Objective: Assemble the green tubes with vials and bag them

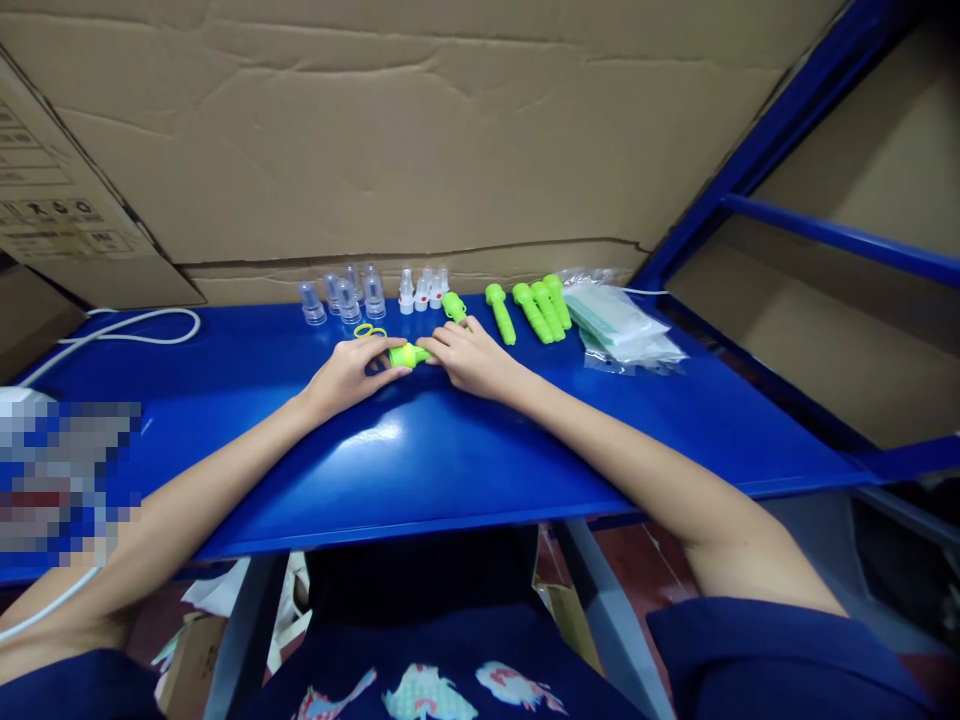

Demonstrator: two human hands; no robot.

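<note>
Between my two hands lies a bright green flashlight-shaped plastic piece (406, 355) with a yellow band, held sideways just above the blue table. My left hand (351, 372) pinches its wide head between thumb and fingers. My right hand (466, 355) grips its narrow end, and the fingers hide most of that part. Two yellow rings (370, 331) lie just beyond my left fingers. Another green piece (454, 306) stands or leans behind my right hand, its lower part covered.
Clear plastic caps (345, 298) and small white-based nozzle-like pieces (406, 292) stand along the back of the blue table (390, 470). Several green pieces (541, 312) lie right, beside clear plastic bags (619, 322). A cardboard wall (375, 150) rises behind; a white cable (142, 340) curls left.
</note>
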